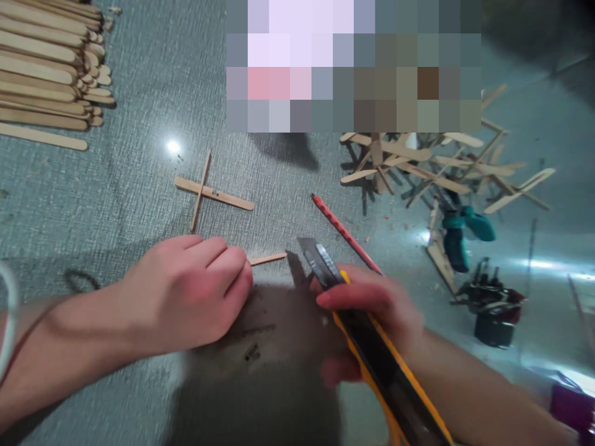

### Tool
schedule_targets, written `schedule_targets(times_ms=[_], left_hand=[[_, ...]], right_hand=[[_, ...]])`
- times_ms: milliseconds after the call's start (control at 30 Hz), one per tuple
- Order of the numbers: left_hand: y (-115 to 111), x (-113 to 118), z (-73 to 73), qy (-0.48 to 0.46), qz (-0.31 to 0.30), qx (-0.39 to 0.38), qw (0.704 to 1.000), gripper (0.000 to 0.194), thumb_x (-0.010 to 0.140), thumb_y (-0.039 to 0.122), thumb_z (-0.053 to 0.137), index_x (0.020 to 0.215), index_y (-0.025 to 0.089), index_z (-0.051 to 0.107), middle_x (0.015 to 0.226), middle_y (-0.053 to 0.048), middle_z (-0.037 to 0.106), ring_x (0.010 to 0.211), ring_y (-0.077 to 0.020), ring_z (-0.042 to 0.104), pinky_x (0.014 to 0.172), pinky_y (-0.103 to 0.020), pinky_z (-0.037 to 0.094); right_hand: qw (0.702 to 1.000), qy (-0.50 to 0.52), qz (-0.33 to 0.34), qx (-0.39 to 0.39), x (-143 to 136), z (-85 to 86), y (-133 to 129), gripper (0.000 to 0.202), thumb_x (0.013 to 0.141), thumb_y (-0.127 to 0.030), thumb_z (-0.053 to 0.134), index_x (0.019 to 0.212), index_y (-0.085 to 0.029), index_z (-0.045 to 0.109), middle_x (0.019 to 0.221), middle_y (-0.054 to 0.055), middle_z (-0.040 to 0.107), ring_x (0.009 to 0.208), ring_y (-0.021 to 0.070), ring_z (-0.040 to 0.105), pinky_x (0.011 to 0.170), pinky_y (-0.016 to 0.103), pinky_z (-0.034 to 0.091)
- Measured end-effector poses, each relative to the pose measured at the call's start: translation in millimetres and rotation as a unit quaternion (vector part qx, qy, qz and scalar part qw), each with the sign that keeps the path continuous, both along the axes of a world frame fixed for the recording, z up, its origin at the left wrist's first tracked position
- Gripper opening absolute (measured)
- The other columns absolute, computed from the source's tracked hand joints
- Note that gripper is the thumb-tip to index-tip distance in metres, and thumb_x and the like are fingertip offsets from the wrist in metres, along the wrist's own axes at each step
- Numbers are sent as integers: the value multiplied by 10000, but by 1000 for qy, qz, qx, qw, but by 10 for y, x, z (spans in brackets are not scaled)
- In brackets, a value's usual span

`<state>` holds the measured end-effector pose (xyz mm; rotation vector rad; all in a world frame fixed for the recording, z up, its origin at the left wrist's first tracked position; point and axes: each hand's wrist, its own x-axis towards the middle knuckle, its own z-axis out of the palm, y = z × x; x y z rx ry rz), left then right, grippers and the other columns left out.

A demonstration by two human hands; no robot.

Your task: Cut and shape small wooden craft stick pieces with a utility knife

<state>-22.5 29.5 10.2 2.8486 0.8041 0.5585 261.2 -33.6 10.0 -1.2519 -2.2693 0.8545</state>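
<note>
My left hand [195,288] is closed over a thin wooden stick [269,258], pressed near the grey textured table; the stick's narrow end sticks out to the right of the fingers. My right hand [372,310] grips a yellow and black utility knife [379,359], its blade out and pointing up and left, a little right of the stick's tip. Just beyond my left hand, two wooden sticks [232,200] lie crossed, with a small notch in one. A red pencil [346,234] lies above the knife, partly behind my right hand.
Many wooden sticks [41,68] are stacked at the upper left of the table [139,111]. At the upper right lies a pile of joined sticks [409,161]. Teal-handled pliers [458,238] and a dark holder with small tools [495,322] are on the right. A white cable [8,316] curves at the left edge.
</note>
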Motion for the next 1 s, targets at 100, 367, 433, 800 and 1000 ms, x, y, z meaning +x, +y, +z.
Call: schedule_targets(times_ms=[100,367,433,800,1000], left_hand=[[0,3,-2,5,12,-13,1000,364,1029,115,475,773,175,726,733,-7,743,607,-166,658,527,-351,470],[-66,58,24,4,-4,14,1000,363,988,66,480,776,153,762,675,-14,713,556,-188,657,450,-349,493],[-113,71,46,15,-14,46,999,333,966,41,491,837,111,790,707,-52,741,559,-214,677,422,-350,501],[-333,123,75,10,12,107,994,221,914,-39,576,945,-55,794,821,-193,798,623,-256,745,513,-330,639],[-398,166,64,22,-5,119,993,179,905,-38,618,959,-72,785,800,-189,786,588,-241,721,483,-326,626]], right_hand=[[997,45,48,40,-22,19,-31,354,1053,-574,506,1250,-291,582,763,8,654,717,221,703,700,386,602],[998,-46,28,12,-28,24,-83,214,1057,-298,536,1210,-342,680,782,-4,686,775,217,731,734,388,613],[998,-34,37,-25,-1,12,-68,242,1043,-239,522,1175,-329,705,766,-7,697,727,212,722,682,363,605],[956,95,-116,-251,-46,614,-357,371,1070,-150,265,1278,-332,513,1190,88,731,1004,201,791,741,298,673],[966,22,-126,-222,-169,479,-801,344,1058,-170,437,1364,-310,506,1154,85,752,858,183,783,712,286,684]])
